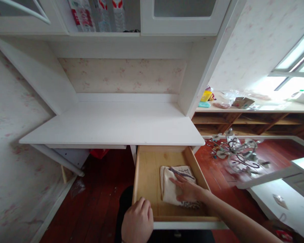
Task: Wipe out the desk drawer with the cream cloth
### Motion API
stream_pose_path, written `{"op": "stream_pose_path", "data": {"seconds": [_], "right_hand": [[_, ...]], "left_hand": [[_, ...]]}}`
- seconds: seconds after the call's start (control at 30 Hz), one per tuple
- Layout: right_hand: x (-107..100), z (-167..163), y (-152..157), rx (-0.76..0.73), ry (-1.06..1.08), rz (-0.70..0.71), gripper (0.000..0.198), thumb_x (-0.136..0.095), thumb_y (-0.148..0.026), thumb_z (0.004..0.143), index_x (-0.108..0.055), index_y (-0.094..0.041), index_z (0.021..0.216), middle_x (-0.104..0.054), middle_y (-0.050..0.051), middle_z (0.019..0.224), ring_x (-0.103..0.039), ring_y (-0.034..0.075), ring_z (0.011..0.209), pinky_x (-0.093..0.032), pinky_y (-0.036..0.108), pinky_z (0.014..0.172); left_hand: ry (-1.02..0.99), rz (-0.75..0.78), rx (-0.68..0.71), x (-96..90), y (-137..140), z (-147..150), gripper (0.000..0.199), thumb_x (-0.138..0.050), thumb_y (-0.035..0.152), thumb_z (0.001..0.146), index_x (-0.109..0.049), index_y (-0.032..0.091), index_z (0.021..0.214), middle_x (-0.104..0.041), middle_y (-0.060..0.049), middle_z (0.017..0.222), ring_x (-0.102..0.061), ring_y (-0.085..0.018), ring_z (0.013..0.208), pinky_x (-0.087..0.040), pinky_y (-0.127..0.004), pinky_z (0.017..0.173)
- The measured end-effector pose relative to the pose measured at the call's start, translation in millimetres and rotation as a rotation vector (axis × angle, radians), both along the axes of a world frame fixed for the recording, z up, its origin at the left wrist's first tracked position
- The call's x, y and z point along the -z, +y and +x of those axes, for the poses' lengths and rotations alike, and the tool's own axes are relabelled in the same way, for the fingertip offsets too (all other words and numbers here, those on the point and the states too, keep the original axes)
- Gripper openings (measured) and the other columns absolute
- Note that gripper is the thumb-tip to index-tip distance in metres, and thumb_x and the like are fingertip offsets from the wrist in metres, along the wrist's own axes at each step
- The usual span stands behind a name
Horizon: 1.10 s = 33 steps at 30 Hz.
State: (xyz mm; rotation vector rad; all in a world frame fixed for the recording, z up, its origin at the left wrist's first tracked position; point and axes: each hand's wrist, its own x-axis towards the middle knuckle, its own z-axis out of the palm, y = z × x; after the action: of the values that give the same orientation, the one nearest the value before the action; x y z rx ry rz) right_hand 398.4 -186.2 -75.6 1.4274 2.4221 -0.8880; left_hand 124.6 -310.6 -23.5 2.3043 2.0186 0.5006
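right hand [186,189] spread atop cloth [168,189] | left hand [138,219] curled over drawer rim [182,218], cloth rightward

A cloth [169,192] lies right of centre in the drawer [147,182], out from under the bench [116,125]. Bottles [119,19] stand in the cabinet [184,26] above; a chandelier [250,155] lies on the floor [276,152] at right.

The left hand [138,221] was bare, with rounded knuckles and a broad back. A thin dark line marked its wrist at the near edge, too small to identify. The right hand [184,189] was bare too, its fingers slim, its forearm [233,212] uncovered and slender. Plain black clothing [125,204] covered the legs.
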Motion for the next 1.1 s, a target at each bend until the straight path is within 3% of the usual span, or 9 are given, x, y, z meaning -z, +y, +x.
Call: {"op": "stream_pose_path", "data": {"seconds": [0.13, 0.33, 0.6, 0.77, 1.0, 1.1], "right_hand": [[-1.3, 7.5, -22.5, -0.025, -0.031, -0.143, 0.119, -0.079, -0.045, 0.051, -0.016, -0.029, 0.151, 0.000, 0.010, 0.160, -0.005, 0.032, 0.145, -0.019, 0.041, 0.115], [-5.3, -4.6, -21.8, -0.028, -0.070, -0.100, 0.111, -0.080, -0.040, 0.055, -0.023, -0.033, 0.150, -0.003, 0.009, 0.160, -0.008, 0.033, 0.144, -0.021, 0.042, 0.115], [6.4, -75.4, -17.6, -0.162, -0.033, -0.035, 0.103, -0.077, -0.051, 0.059, -0.026, -0.036, 0.148, -0.009, 0.008, 0.160, -0.014, 0.042, 0.141, -0.029, 0.055, 0.109], [3.3, -123.0, -16.9, -0.202, -0.037, -0.043, 0.100, -0.072, -0.055, 0.062, -0.027, -0.034, 0.149, -0.011, 0.011, 0.159, -0.017, 0.045, 0.140, -0.032, 0.061, 0.105], [0.8, -152.5, 12.6, -0.136, -0.127, -0.027, 0.093, -0.068, -0.044, 0.068, -0.025, -0.034, 0.149, -0.006, 0.010, 0.160, -0.011, 0.043, 0.142, -0.035, 0.067, 0.097], [-0.1, -164.3, 34.4, -0.062, -0.165, -0.021, 0.085, -0.063, -0.040, 0.072, -0.026, -0.035, 0.149, -0.003, 0.005, 0.160, -0.006, 0.042, 0.143, -0.030, 0.074, 0.095]], "left_hand": [[-0.010, 0.009, 0.000, -0.1, -0.3, 0.2, 0.021, -0.047, 0.012, 0.086, -0.058, 0.023, 0.072, -0.060, 0.003, 0.074, -0.059, -0.012, 0.068, -0.037, -0.026, 0.061], [-0.009, 0.027, 0.005, -3.7, -0.9, 0.9, 0.021, -0.048, 0.011, 0.085, -0.058, 0.023, 0.070, -0.060, 0.003, 0.073, -0.058, -0.012, 0.067, -0.037, -0.027, 0.060], [-0.018, 0.040, -0.003, -1.4, -1.3, 0.6, 0.019, -0.050, 0.012, 0.083, -0.059, 0.023, 0.071, -0.060, 0.002, 0.072, -0.059, -0.012, 0.066, -0.038, -0.026, 0.059], [-0.012, 0.023, -0.005, 0.3, -1.6, 0.3, 0.018, -0.051, 0.011, 0.080, -0.059, 0.023, 0.070, -0.061, 0.002, 0.073, -0.060, -0.012, 0.064, -0.038, -0.026, 0.058], [-0.041, -0.049, -0.049, 2.4, -0.2, 2.2, 0.018, -0.049, 0.012, 0.079, -0.062, 0.022, 0.072, -0.064, 0.000, 0.075, -0.062, -0.013, 0.067, -0.040, -0.026, 0.060], [-0.033, -0.052, -0.065, 4.0, 0.2, 3.7, 0.018, -0.049, 0.011, 0.078, -0.061, 0.022, 0.070, -0.064, 0.000, 0.074, -0.061, -0.013, 0.066, -0.040, -0.025, 0.059]]}}
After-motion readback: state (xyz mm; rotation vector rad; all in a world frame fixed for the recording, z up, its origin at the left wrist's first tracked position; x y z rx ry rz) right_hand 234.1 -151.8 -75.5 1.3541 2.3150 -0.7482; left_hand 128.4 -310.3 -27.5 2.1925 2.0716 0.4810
